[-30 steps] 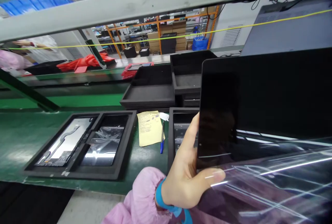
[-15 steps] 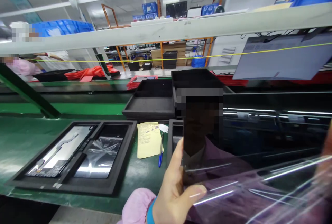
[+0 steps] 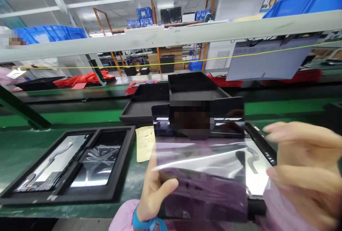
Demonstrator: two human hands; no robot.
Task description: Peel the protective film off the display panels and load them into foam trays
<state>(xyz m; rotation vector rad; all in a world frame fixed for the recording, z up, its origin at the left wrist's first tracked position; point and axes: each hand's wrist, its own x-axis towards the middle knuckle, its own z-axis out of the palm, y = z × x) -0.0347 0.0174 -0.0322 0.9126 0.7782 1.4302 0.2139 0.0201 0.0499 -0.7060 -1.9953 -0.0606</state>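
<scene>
While my left hand [image 3: 153,195] grips the glossy black rectangular panel [image 3: 200,174] by its lower-left edge, likely sparing its film-covered face, it tilts above the green desk [image 3: 16,149]. My right hand [image 3: 301,167] hovers at 3 o'clock, fingers spread, blurred. A black foam tray [image 3: 124,167] lies at 9 o'clock.

The right hand [image 3: 301,167] is blurred, clipped at the edge.

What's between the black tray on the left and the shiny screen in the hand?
A yellow paper note on the green belt, its right edge hidden behind the shiny screen in the left hand. The head view shows it.
</scene>
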